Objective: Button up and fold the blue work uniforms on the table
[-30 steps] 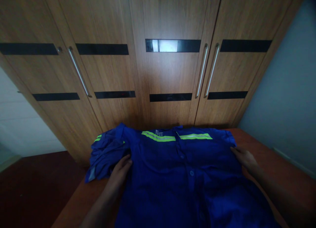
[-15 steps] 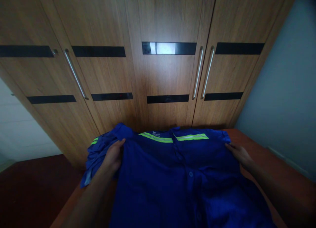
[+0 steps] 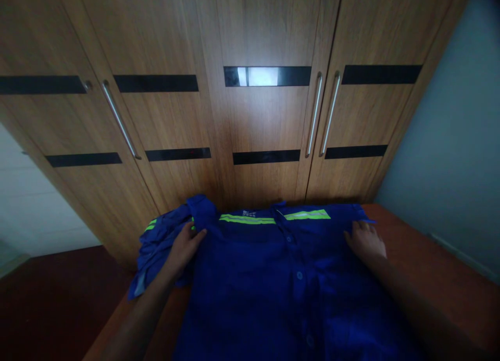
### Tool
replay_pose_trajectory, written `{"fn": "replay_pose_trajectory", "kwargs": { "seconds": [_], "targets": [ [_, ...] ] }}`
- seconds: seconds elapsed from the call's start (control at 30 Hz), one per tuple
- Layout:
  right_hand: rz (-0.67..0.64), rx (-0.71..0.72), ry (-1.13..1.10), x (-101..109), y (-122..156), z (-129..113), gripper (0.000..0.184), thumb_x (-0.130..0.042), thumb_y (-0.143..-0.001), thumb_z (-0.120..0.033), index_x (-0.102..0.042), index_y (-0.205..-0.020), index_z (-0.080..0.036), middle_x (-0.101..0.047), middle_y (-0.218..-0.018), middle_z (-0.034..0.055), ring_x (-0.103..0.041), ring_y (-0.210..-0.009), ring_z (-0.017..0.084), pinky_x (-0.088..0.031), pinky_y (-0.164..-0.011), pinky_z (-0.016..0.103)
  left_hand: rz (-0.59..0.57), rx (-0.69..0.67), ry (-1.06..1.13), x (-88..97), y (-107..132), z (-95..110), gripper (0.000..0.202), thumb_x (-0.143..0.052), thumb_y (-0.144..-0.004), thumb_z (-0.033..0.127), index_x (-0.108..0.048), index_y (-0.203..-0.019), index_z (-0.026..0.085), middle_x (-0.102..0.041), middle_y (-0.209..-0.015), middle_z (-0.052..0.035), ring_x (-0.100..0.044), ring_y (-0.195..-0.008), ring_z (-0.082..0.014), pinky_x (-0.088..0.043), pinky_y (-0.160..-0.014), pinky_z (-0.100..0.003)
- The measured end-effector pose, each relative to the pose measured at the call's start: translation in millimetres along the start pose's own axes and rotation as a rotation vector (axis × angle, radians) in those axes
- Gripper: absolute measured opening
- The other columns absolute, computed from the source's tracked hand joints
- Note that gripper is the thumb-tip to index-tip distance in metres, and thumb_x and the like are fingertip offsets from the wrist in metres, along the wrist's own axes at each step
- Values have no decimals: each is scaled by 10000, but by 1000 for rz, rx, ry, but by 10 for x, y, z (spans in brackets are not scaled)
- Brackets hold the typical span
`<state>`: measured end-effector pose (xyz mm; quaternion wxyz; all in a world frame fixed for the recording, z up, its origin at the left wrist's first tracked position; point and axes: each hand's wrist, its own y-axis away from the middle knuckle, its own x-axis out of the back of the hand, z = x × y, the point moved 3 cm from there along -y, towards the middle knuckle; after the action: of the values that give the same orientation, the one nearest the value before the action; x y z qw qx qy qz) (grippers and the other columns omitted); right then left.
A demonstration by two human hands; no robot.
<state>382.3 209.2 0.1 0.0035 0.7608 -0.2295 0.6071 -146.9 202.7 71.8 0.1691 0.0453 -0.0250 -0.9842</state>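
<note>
A dark blue work shirt [image 3: 246, 277] with buttons down its front and yellow-green reflective strips lies spread before me. At its left edge, my left hand [image 3: 184, 249] is closed on the fabric, thumb on top. My right hand [image 3: 367, 241] sits palm down at the shirt's right side, below the shoulder, its bent fingers closed on the cloth; the fingertips are partly hidden. Left of the shirt, a crumpled blue garment [image 3: 162, 241] with yellow-green stripes is bunched up near my left wrist.
The shirt rests on a reddish-brown surface [image 3: 410, 246]. Behind it stands a wooden wardrobe [image 3: 265, 121] with black strips and metal handles [image 3: 314, 116]. A pale wall [image 3: 445, 158] rises at the right. Dark red floor [image 3: 58, 293] shows at lower left.
My right hand has moved inward from the shirt's right edge and turned palm down. The left hand has shifted slightly, its thumb now over the cloth. The shirt lies flatter.
</note>
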Motion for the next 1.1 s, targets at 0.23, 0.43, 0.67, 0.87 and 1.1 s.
{"fn": "replay_pose_trajectory", "kwargs": {
  "seconds": [0.23,0.43,0.67,0.87,1.1],
  "targets": [
    [-266,388,-540,-154,83,-1083,293,-526,-794,-197,-636,-1065,-208,-623,-1170,88,-488,-1177,271,-305,-1059,395,-85,-1,-138,86,426,-395,621,-772,-611,215,-542,-1187,220,-714,-919,-71,-680,-826,-277,-540,-714,-350],
    [-448,382,-617,-398,150,-1685,341,-388,-894,-329,-667,-997,-164,-709,-966,59,-658,-859,199,-504,-764,303,-127,-65,-310,260,582,-548,328,-710,-661,309,-657,-978,242,-716,-1000,-66,-613,-1056,-332,-538,-822,-395],
    [-455,422,-287,-280,414,-1985,274,-611,-727,-170,-666,-994,-145,-656,-1090,154,-593,-1053,305,-418,-911,398,-201,-146,-474,321,556,-532,442,-540,-776,448,-603,-1105,160,-684,-1095,-92,-597,-1091,-293,-493,-904,-379],
    [-470,398,-113,-261,636,-2116,262,-506,-816,-205,-648,-1022,-129,-662,-1059,197,-616,-1024,310,-434,-864,392,-200,-138,-460,297,598,-486,462,-547,-768,461,-604,-1107,152,-675,-1118,-109,-611,-1053,-299,-483,-911,-391],
    [-509,422,-164,-43,766,-1682,313,-483,-857,-322,-658,-1062,-162,-691,-1058,96,-618,-1022,213,-428,-825,257,-219,-93,-423,339,675,-440,472,-574,-730,514,-632,-1042,165,-688,-1089,-100,-632,-1009,-294,-505,-875,-368]
  ]
}}
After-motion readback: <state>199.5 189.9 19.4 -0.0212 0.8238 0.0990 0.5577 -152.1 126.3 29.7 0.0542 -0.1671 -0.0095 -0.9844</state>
